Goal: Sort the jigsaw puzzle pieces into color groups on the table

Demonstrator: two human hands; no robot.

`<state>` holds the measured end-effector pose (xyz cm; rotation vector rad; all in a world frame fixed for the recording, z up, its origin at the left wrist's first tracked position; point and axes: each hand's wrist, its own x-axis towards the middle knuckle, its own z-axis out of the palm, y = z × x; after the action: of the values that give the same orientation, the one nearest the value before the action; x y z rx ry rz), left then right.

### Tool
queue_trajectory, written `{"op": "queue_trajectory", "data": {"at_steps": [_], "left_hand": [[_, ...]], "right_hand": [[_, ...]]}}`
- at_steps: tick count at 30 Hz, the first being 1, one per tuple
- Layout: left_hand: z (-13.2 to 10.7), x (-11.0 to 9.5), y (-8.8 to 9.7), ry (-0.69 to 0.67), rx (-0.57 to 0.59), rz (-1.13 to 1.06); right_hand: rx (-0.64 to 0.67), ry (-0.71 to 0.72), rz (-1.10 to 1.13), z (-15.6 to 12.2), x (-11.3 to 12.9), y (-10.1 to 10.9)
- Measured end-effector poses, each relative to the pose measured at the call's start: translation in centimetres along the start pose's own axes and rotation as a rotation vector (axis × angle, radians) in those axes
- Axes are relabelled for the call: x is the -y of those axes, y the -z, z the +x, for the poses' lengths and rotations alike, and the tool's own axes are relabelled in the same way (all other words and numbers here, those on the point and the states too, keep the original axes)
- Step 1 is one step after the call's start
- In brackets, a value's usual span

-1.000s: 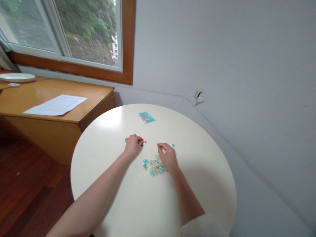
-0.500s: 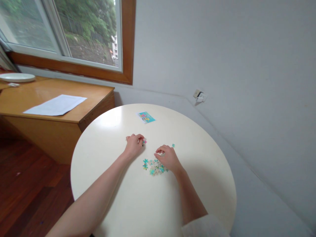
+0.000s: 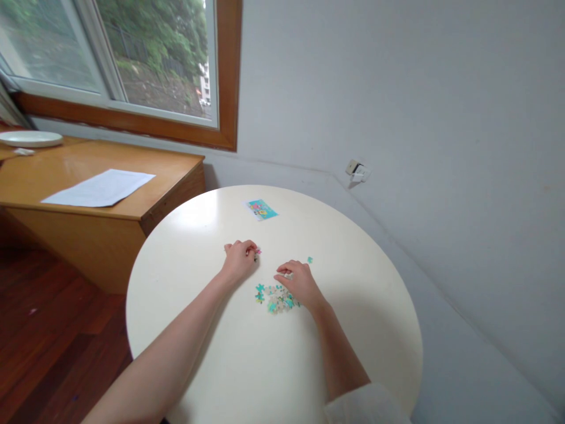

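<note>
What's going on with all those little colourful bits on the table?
A person is working on a jigsaw at a round white table. The left hand has its fingers closed on a tiny pink piece. The right hand rests, fingers curled, at the edge of a loose pile of pieces. One teal piece lies apart, and a small picture card lies farther back.

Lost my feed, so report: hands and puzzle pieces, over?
Left hand curled at pink piece, grip unclear. Right hand on the piece pile, grip unclear. Teal piece lies apart beyond right hand; nothing blocking.
</note>
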<state>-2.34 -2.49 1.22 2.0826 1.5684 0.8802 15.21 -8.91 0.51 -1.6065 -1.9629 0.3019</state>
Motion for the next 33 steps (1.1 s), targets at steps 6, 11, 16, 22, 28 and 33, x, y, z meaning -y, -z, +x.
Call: {"op": "queue_trajectory", "data": {"at_steps": [6,11,16,22,28,33], "left_hand": [[0.15,0.24,0.06,0.028,-0.029,0.006],[0.06,0.20,0.27,0.024,-0.029,0.030],[-0.22,-0.09,0.16,-0.009,0.018,0.011],[-0.33,-0.03,-0.29,-0.085,0.059,-0.002],[-0.01,0.12,0.33,-0.014,-0.069,-0.005],[0.06,0.24,0.29,-0.013,-0.015,0.003]], "right_hand": [[-0.035,0.008,0.006,0.00,-0.34,-0.27],[0.025,0.011,0.023,-0.08,-0.16,0.05],[0.045,0.008,0.028,-0.01,-0.21,0.05],[0.049,0.011,0.090,0.06,-0.08,0.03],[0.026,0.024,0.140,0.05,0.05,0.02],[0.027,0.030,0.131,0.05,0.07,0.03]]}}
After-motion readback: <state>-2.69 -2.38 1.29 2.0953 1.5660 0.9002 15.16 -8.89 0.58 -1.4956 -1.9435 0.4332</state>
